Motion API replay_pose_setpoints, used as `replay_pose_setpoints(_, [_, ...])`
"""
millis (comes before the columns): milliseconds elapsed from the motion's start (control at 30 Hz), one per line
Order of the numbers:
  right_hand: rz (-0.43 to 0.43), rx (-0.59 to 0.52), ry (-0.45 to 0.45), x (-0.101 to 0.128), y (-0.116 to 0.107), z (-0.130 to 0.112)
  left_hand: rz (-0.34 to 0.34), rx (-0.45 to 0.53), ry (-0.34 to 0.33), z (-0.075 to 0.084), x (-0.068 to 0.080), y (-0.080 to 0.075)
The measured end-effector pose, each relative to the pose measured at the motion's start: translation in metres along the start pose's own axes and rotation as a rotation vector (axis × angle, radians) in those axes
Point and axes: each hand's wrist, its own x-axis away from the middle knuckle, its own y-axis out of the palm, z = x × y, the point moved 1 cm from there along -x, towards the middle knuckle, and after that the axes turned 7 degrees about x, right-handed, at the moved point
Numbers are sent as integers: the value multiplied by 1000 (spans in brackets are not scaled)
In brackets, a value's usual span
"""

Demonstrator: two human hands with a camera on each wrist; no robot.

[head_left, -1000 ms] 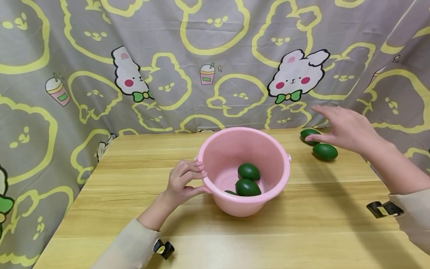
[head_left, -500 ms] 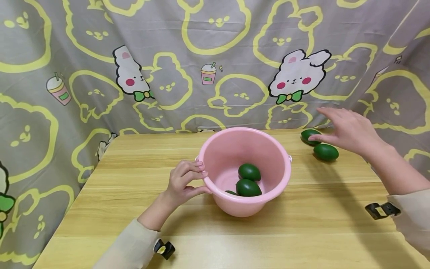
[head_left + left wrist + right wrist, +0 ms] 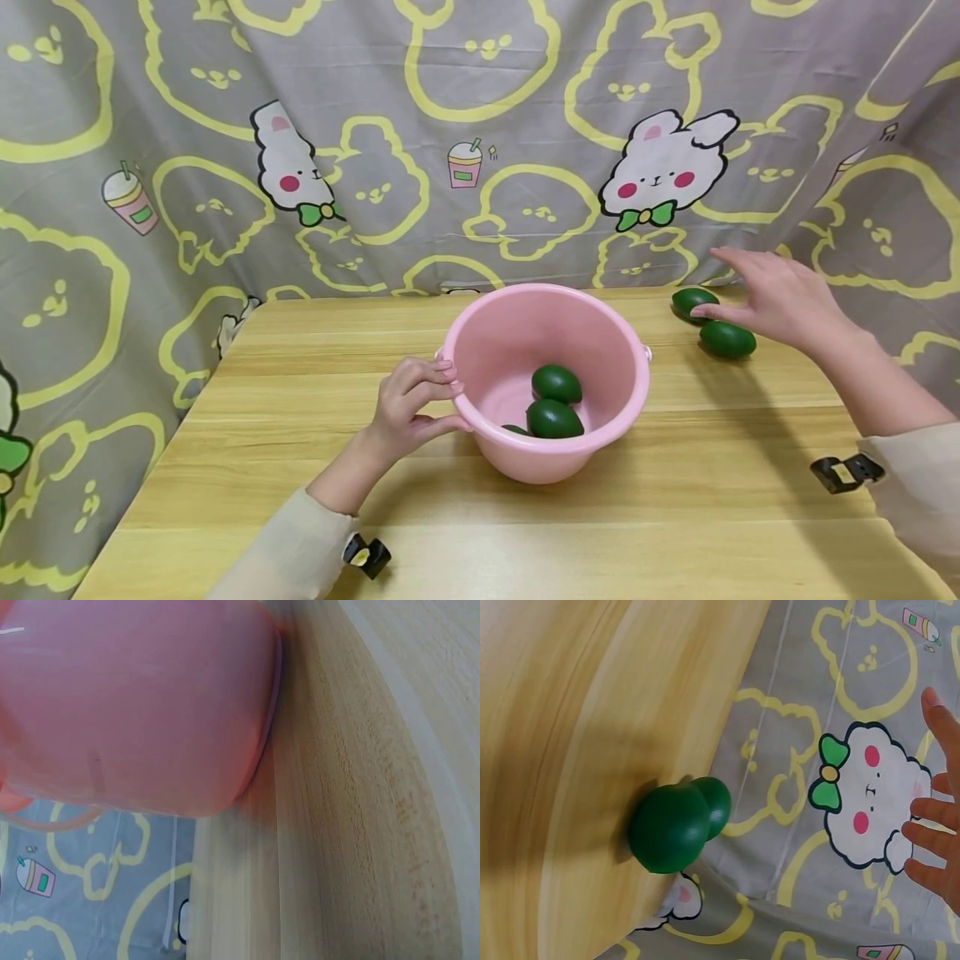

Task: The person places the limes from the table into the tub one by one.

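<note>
"On the tabletop [image 3: 262,467] in the head view, what is the position of the pink bucket [image 3: 540,329]?"

"Upright, near the middle. It contains a nearer inside oval [image 3: 555,419], a farther inside oval [image 3: 557,384] and a partly hidden third oval [image 3: 515,430], all dark green."

"State of each hand?"

"The left hand [image 3: 408,404] pinches the bucket rim, fingers over the edge and thumb below. The right hand [image 3: 787,300] is spread, thumb apart from the fingers, beside two further items: the near outside oval [image 3: 727,340] and the far outside oval [image 3: 694,304]. The thumb overlaps the latter in the line of sight; contact cannot be told. A patterned curtain [image 3: 375,67] hangs behind."

"Left wrist view?"

"It shows the bucket's outer wall and its base on the wood. The grip cannot be told from this angle."

"Right wrist view?"

"The visible fingers are extended at the right edge, apart from both outside ovals. One oval partly covers the other; both lie near the table edge."
</note>
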Motion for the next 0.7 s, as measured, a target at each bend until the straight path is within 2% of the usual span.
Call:
replay_pose_setpoints(233, [-4,-5,15,1,9,6,1,2,1,0,0,0])
replay_pose_setpoints(700, [-101,4,88,3,30,19,3,7,2,-1,0,0])
